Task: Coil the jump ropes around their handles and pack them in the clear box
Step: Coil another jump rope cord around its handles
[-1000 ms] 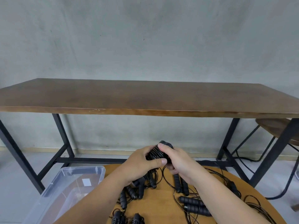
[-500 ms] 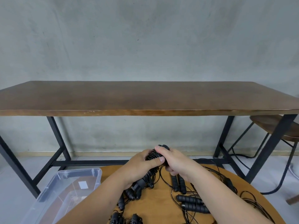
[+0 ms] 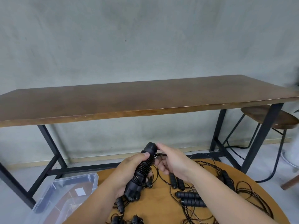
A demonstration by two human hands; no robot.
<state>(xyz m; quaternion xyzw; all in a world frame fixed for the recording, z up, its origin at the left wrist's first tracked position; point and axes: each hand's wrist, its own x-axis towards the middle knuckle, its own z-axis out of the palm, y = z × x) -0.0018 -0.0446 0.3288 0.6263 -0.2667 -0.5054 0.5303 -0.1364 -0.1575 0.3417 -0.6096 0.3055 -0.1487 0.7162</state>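
Left hand (image 3: 129,173) clenched round paired handles (image 3: 142,170), rope coiled nearly to the top; right-hand fingers (image 3: 160,145) loose beside the cap, apparently guiding the last strand. Loose ropes (image 3: 191,198) below on the counter (image 3: 158,207); clear box (image 3: 68,191) lower left, unfilled as far as visible.

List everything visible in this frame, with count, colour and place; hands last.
Coiled rope: one, black, wound round its handles, held above the round table.
Loose ropes: several, black, tangled on the round table; exact count unclear.
Box: one, clear, left of the round table.
Round table: one, yellowish wood, bottom centre.
Long table: one, brown top, black legs, by the wall.
Stool: one, brown, right.
Left hand: grips the coiled rope.
Right hand: fingers at the bundle's top.
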